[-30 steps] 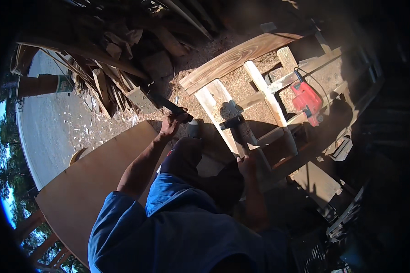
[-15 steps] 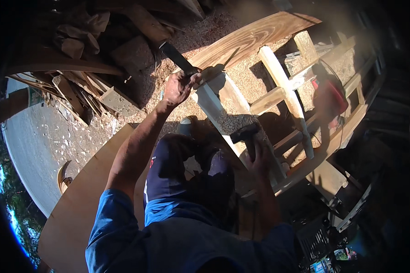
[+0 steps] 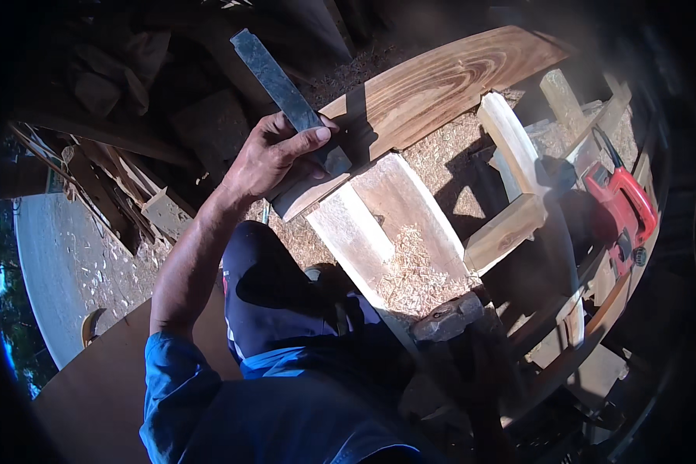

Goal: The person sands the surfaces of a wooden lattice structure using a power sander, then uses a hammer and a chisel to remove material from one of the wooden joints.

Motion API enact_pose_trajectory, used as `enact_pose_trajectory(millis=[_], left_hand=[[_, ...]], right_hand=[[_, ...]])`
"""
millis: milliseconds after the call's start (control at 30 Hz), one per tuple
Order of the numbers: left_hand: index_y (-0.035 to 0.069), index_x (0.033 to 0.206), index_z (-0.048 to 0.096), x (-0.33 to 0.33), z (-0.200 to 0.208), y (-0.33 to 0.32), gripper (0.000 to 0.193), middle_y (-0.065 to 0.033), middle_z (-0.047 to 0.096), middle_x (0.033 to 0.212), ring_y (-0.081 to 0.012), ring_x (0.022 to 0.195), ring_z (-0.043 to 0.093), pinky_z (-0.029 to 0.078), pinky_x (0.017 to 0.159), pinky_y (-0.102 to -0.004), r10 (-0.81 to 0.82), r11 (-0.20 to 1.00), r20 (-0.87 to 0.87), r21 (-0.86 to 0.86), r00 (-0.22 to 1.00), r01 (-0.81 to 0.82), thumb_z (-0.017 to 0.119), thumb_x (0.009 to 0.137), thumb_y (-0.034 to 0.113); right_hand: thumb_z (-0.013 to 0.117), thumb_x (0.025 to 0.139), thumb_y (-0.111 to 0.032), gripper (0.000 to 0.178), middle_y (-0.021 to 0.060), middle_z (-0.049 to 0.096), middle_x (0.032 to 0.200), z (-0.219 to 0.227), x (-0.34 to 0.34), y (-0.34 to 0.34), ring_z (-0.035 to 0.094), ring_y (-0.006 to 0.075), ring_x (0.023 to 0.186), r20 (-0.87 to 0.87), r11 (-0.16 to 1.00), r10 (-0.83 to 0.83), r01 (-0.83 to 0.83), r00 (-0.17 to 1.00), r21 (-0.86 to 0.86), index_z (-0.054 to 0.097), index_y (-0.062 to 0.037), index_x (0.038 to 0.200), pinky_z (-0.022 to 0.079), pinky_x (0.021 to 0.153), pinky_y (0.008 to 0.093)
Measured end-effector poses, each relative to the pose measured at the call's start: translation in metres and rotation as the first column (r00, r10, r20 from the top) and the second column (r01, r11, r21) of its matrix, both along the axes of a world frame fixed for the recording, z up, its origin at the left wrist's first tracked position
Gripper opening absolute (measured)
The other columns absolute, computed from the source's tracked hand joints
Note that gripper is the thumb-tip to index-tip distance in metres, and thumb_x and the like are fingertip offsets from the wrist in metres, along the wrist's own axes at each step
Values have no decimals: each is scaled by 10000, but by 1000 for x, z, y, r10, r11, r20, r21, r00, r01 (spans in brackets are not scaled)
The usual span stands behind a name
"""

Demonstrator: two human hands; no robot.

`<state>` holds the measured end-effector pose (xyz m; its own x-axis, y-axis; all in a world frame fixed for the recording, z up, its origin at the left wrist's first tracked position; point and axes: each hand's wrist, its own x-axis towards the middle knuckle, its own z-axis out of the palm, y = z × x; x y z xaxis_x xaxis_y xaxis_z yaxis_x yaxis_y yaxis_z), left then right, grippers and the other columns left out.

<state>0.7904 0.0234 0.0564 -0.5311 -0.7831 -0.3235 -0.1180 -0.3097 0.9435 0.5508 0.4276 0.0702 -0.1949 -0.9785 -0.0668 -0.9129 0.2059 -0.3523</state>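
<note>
Well, left hand (image 3: pixel 277 158) (thumb extended) grips 1 bar (image 3: pixel 277 80).

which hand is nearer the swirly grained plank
Left: left hand is at the left end of the plank; right hand is farther, lower in view, shadowed beside the hammer.

Left hand (image 3: pixel 274 158): sunlight is striking it hard.
Curved plank (image 3: pixel 456 81): a dark shadow is crossing its grain.
Lower right: deep shade is swallowing detail.
Rim: edges are bending, fading to black.

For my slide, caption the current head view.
Left hand gripping a flat bar at a grained plank, red tool at right.
</note>
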Motion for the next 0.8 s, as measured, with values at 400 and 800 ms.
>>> enact_pose_trajectory(millis=[400, 800], left_hand=[[-6, 1077, 640, 20, 27, 5, 291, -108, 705, 885, -180, 796, 686, 539, 782, -299, -159, 985, -263, -106, 952, 135, 716, 938, 238], [1, 1057, 656, 2, 15, 8, 265, -92, 712, 995, -146, 907, 675, 540, 814, -311, -291, 856, 129, -407, 948, 319, 745, 921, 210]], right_hand=[[698, 904, -350, 609, 299, 554, 1200, 22, 8, 8, 563, 473, 1133, 122, 993, -62, 49, 991, 108, 523, 84, 1294, 470, 962, 518], [702, 893, -222, 551, 240, 562, 1106, 36, 9, -6, 580, 414, 1051, 38, 993, 121, -120, 992, -16, 501, 50, 1329, 488, 897, 483]])
